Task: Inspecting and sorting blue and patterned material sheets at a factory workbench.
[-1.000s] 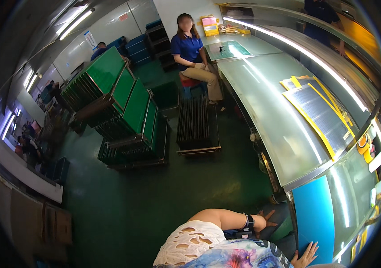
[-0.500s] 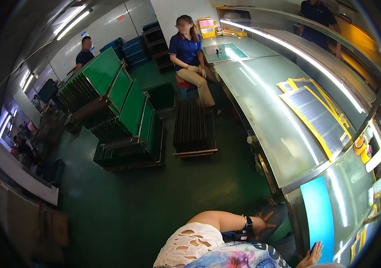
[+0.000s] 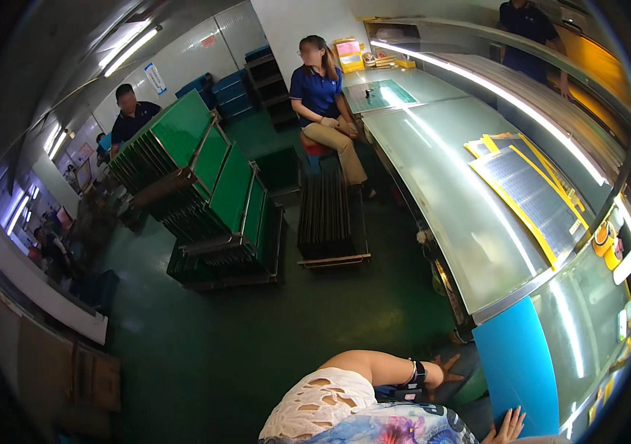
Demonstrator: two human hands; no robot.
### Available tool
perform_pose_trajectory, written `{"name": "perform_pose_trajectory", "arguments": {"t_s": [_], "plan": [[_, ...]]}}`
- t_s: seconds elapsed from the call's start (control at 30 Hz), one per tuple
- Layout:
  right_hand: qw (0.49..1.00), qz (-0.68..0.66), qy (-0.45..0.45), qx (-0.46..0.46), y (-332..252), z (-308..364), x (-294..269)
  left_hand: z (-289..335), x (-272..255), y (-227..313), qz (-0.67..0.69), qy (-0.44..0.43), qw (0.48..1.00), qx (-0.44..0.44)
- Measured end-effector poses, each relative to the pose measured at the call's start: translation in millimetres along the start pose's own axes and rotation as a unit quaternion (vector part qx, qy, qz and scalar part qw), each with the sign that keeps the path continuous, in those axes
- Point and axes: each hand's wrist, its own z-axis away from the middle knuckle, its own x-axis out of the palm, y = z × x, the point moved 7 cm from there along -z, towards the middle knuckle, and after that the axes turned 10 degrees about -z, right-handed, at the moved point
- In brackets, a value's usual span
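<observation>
My right hand (image 3: 506, 427) lies flat on the near end of a blue sheet (image 3: 520, 359), fingers stretched out. The sheet rests on the glass-like bench top at the lower right, along its left edge. My left hand (image 3: 445, 370), with a black band at the wrist, is spread low beside the bench, left of the sheet. It is nearest to a dark, rounded surface that I cannot make out, and no object shows in its fingers.
Yellow-edged dark panels (image 3: 530, 200) lie farther up the bench. Racks of green panels (image 3: 216, 185) stand on the floor at left, with a lower rack (image 3: 326, 222) beside them. A seated person (image 3: 323, 100) and a person behind the racks (image 3: 130, 111) are nearby.
The blue sheet has shifted left toward the bench's edge, with my right hand moving along on it. My left hand stays spread. The person behind the racks now shows more fully.
</observation>
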Motion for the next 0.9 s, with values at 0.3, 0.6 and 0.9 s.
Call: {"name": "perform_pose_trajectory", "arguments": {"t_s": [0.3, 0.6, 0.9], "plan": [[0.998, 0.026, -0.049, -0.007, 13, 2, 9, -37, 21, 1, 0.009, 0.035, 0.999, 0.005], [1.0, 0.012, -0.025, -0.007, 7, -2, 4, -11, 1, 4, 0.044, 0.042, 0.998, -0.01], [0.999, 0.025, -0.033, -0.017, -6, -10, -5, -16, 0, 5, 0.012, 0.024, 1.0, 0.0]]}}
